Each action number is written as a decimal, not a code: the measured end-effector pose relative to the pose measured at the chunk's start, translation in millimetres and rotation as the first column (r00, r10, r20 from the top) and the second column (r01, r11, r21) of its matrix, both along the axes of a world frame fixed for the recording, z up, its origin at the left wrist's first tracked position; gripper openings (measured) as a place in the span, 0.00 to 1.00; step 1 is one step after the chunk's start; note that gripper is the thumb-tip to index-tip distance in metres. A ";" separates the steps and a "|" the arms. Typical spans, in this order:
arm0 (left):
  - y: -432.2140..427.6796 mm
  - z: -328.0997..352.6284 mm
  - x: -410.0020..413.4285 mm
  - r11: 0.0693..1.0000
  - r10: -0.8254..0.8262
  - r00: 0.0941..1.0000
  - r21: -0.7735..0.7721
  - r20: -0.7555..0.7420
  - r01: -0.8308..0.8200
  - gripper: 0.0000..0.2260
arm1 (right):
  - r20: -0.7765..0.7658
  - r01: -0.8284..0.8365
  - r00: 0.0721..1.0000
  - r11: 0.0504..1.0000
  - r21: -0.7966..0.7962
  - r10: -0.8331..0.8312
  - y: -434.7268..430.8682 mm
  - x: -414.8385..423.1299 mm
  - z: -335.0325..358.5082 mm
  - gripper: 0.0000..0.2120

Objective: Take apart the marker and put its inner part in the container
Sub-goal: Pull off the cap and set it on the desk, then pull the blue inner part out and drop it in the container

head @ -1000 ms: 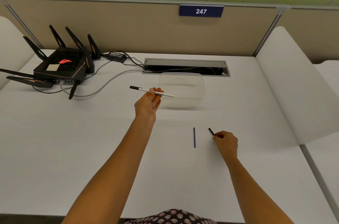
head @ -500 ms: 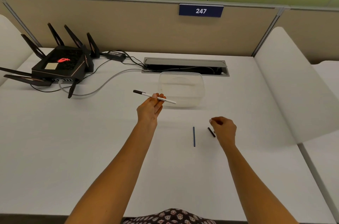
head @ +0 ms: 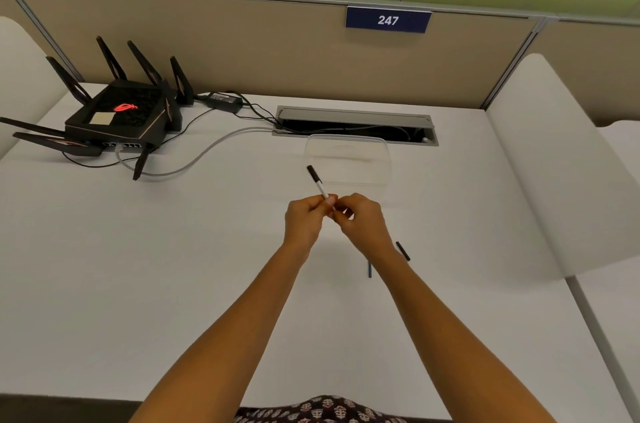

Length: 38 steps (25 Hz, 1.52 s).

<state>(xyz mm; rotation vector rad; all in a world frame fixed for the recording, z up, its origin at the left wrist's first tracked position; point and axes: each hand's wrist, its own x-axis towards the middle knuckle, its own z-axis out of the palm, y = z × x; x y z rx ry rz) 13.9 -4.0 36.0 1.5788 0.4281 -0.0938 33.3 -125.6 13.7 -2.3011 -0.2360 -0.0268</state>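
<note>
I have the marker (head: 319, 185) pinched in my left hand (head: 304, 220) just in front of the container (head: 348, 159), capped end up. Right hand (head: 360, 218) fingers close on its near end. Advise a straight pull. Blue inner part (head: 370, 270) lies nearer me.

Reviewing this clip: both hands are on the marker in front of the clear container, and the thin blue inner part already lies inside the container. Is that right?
Not quite. The head view shows the thin blue inner part lying on the white desk, partly hidden by the right forearm, not inside the clear container. The rest holds: the left hand and right hand meet on the marker in front of the container.
</note>
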 end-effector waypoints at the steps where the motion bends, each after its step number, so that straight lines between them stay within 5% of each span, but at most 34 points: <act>1: 0.1 -0.3 -1.5 0.998 -0.042 0.999 0.050 0.014 0.041 0.12 | -0.007 0.003 1.000 1.000 -0.003 -0.003 1.6 -1.3 -3.4 0.10; 6: 16.9 -27.4 -18.4 0.878 -0.180 0.983 0.448 -0.018 0.169 0.18 | -0.090 0.096 0.991 0.995 0.019 -0.094 -1.4 -6.9 -21.1 0.06; 10: 38.8 -80.3 -44.7 0.433 -0.346 0.927 0.853 -0.143 0.293 0.25 | -0.097 0.092 0.992 0.993 0.068 -0.085 4.1 -22.8 -39.8 0.05; 13: 51.3 -118.2 -64.7 0.195 -0.403 0.861 0.890 -0.311 0.412 0.33 | -0.195 0.030 0.980 0.999 -0.042 -0.037 6.5 -36.9 -58.7 0.06; 38: 55.8 -132.5 -73.1 0.160 -0.426 0.862 0.914 -0.277 0.373 0.38 | -0.107 0.166 0.983 0.976 0.143 -0.151 2.5 22.3 6.4 0.03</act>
